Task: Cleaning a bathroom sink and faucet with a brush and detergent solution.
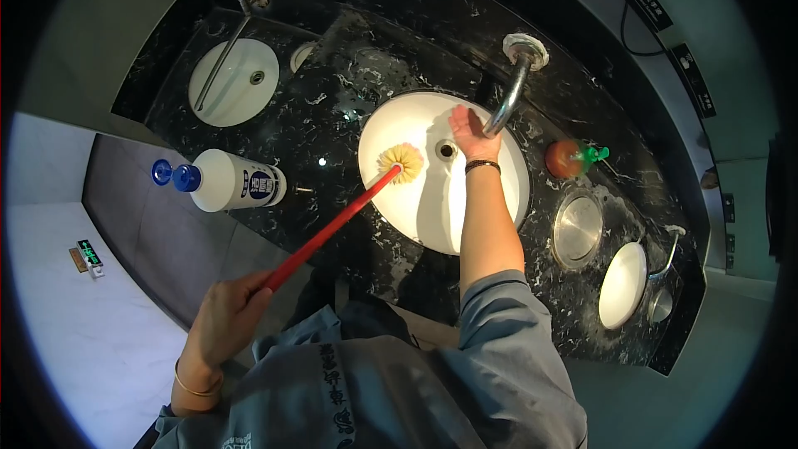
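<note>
My left hand (230,312) grips the red handle of a round brush with pale yellow bristles (402,161). The brush head rests in the left part of a white oval washbasin (399,112). Over the same basin, my right hand (475,134) is held palm up under the mouth of a chrome wall spout (512,96), fingers extended, grasping nothing. Beside that hand lies the basin's round drain (446,149). I cannot make out whether water flows from the spout. A dark beaded bracelet circles the right wrist.
A white bottle (240,181) with an open blue flip cap stands at the black stone counter's left front edge. Right of the basin are a soap bottle with a green pump (573,159) and a round metal lid (578,229). Further basins (234,90) flank it.
</note>
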### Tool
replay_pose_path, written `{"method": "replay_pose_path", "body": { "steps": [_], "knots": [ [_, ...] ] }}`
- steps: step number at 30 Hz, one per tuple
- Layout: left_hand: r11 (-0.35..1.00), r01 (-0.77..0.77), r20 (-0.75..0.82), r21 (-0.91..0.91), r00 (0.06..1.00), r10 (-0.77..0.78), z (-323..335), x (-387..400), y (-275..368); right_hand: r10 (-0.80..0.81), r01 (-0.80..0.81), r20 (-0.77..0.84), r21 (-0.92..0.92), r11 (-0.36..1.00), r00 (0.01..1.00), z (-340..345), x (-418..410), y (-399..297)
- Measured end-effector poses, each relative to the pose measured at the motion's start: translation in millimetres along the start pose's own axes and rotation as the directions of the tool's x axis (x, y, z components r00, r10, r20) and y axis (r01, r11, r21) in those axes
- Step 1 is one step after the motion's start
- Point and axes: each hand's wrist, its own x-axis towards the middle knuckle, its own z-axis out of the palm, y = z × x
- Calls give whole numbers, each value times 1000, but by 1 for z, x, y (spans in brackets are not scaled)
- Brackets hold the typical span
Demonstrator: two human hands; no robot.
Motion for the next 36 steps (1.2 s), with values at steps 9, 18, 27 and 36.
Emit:
{"method": "replay_pose_path", "body": {
  "steps": [9,18,27,36],
  "knots": [
    [999,13,18,52,1000,-14,-1,-2,2,287,-246,140,-254,936,948,9,5,49],
    [1000,-18,36,22,999,17,-3,-3,-5,25,-36,-212,-50,998,977,-21,4,-15],
    [1000,7,56,29,998,-9,-3,-1,0,-38,37,-85,-19,999,996,3,-5,19],
    [999,-5,60,45,998,3,-5,-4,-3,204,-216,-75,-437,873,976,-1,-2,31]
  ]
}}
